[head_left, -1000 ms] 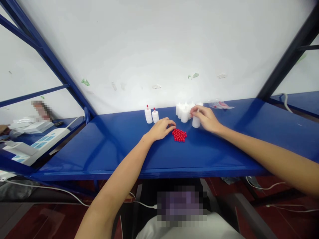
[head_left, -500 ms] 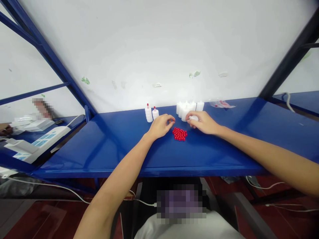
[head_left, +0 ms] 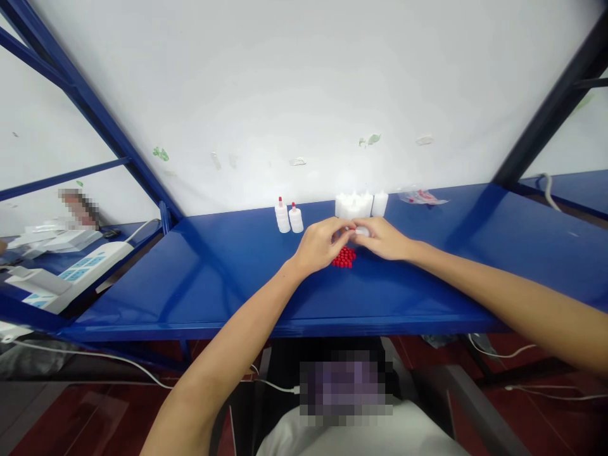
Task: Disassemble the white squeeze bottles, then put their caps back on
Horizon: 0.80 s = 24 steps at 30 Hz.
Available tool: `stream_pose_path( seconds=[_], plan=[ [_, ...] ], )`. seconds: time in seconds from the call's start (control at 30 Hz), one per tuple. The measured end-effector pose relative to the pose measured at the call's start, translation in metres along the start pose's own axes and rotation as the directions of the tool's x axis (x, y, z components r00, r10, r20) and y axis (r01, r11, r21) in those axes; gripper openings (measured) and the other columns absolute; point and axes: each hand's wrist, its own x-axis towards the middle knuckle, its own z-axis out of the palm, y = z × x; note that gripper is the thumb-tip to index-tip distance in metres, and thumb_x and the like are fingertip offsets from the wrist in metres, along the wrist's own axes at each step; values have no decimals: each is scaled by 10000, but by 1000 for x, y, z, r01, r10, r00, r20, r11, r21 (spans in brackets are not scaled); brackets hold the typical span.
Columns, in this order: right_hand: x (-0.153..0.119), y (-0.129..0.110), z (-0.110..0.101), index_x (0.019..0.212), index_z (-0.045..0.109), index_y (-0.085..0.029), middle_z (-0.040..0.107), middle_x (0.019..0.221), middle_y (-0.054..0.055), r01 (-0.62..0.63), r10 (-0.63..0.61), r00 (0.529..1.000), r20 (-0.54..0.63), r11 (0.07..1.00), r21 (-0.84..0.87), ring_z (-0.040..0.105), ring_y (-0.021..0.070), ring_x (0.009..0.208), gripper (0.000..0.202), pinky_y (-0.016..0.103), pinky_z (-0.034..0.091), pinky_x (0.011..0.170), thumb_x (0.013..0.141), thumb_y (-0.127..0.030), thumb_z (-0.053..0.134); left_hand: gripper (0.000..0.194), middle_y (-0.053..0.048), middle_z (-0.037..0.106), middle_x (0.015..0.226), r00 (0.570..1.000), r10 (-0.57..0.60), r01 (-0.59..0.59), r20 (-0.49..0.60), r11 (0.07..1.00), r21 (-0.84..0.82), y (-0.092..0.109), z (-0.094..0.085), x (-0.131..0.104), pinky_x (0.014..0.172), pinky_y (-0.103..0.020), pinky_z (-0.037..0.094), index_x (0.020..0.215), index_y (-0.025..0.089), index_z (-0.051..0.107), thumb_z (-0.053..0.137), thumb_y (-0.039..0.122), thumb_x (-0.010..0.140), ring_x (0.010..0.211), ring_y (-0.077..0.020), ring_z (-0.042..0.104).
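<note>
Over the blue shelf point(head_left: 213, 278) your two hands meet — your right hand point(head_left: 382, 239) grips a small white bottle point(head_left: 361, 231) lying sideways, and your left hand point(head_left: 320, 246) pinches at its tip, just above the pile of red caps point(head_left: 344, 258). Behind stand uncapped white bottles point(head_left: 354, 205) and two red-capped bottles point(head_left: 288, 217).

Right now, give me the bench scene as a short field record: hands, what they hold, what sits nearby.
left hand: meets the right hand above the red caps, grip at the bottle tip
right hand: holds a white bottle tilted on its side
red caps: loose pile on blue shelf
capped bottles: two, upright, left
uncapped bottles: cluster by the wall
</note>
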Motion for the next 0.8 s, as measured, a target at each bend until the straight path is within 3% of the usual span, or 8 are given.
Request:
stream_pose_path(
  seconds=[0.23,0.37,0.53,0.67,0.8],
  plan=[
    [-2,1,-5,878,648,-175,556,663,-6,51,-76,993,94,969,242,513,161,611,308,283,387,610,909,-419,462,134,-15,671,745,1000,2,4,-28,974,225,12,-2,5,836,-370,391,917,212,740,624,280,911,800,-176,572],
    [-3,-1,-5,819,669,-174,518,611,-17,39,-67,991,115,972,230,472,142,570,423,271,355,571,934,-520,455,121,22,606,613,999,-54,54,5,998,41,13,1,5,734,-296,421,851,192,752,631,197,851,640,-122,536],
    [-3,-5,-3,677,593,-189,468,553,-29,-9,-54,986,161,930,368,410,121,518,400,262,327,522,913,-497,495,147,63,522,497,986,-166,170,35,959,-225,13,7,1,565,-220,412,882,157,754,627,215,837,473,-68,441],
    [-2,-6,1,649,556,-197,448,532,-32,-18,-55,987,150,896,444,403,122,500,410,268,323,504,908,-511,505,133,70,531,498,983,-181,184,38,941,-285,16,10,-1,557,-207,417,923,159,716,609,201,856,466,-61,460],
    [0,-3,4,672,580,-191,536,583,6,-51,37,999,38,882,469,492,149,552,493,289,386,555,933,-585,440,147,54,542,575,969,-245,221,-37,921,-320,13,7,4,516,-207,386,961,176,662,617,297,891,497,-70,457]
  ],
)
